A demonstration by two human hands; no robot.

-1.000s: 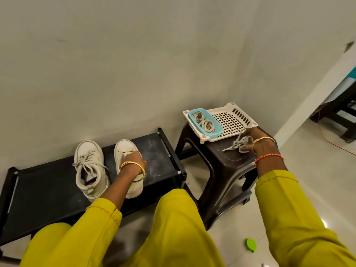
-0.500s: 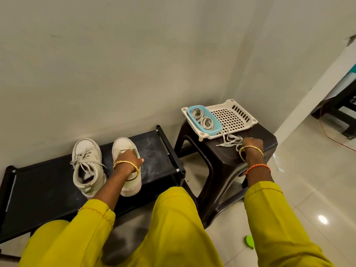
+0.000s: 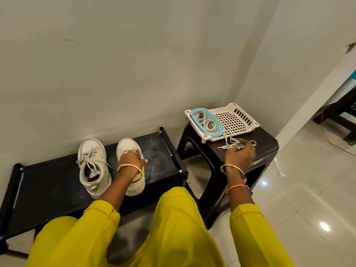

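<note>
Since a moment ago my right grip [image 3: 239, 154] has slid left along the stool [image 3: 265, 149] — fingers curled onto the loose lace [image 3: 230, 142] beside the tray [image 3: 235, 120]. Left grip [image 3: 133, 160] stays clasped round the right-hand shoe [image 3: 128, 146] on the black rack [image 3: 48, 180] — plain wall behind, glossy tiled floor.
</note>
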